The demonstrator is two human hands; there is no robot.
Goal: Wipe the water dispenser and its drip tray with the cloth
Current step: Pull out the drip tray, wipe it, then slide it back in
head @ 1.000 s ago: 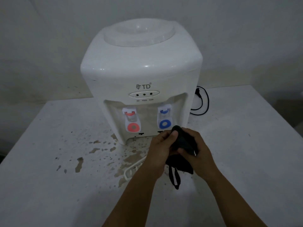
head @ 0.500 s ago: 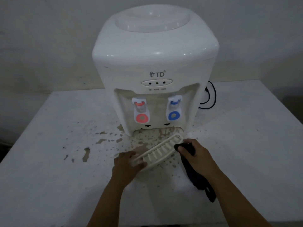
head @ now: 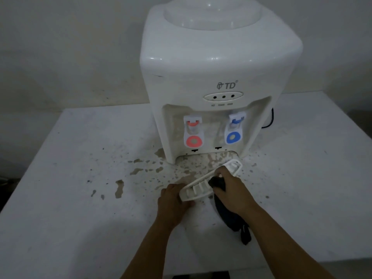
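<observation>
contact is now made between the cloth [head: 218, 183] and the drip tray [head: 203, 186]: half a second ago the dark bunch was held at the tray's right edge, and a second ago both hands were busy with the cloth alone while the tray was hardly seen behind them. the tray is now held out of its recess, tilted above the table [head: 60, 218], just in front of the water dispenser [head: 217, 63]. its near left end is gripped by the left hand [head: 173, 206], the fingers curled under and around the rim. the cloth is clutched by the right hand [head: 233, 190], fingers closed around the bunch and pressed onto the slatted top about midway along; the loose tail is left hanging below the wrist toward the table. the right thumb cannot be made out.

from this it is judged that wiping of the tray has only just been started, and most of the slats are not yet covered. the dispenser body appears untouched so far: brown residue is seen in the open slot [head: 207, 160] under the red tap [head: 193, 140] and blue tap [head: 233, 137], and dried splashes [head: 138, 172] are spread over the table to the left. a black cable [head: 269, 121] is visible behind the dispenser at the right.
</observation>
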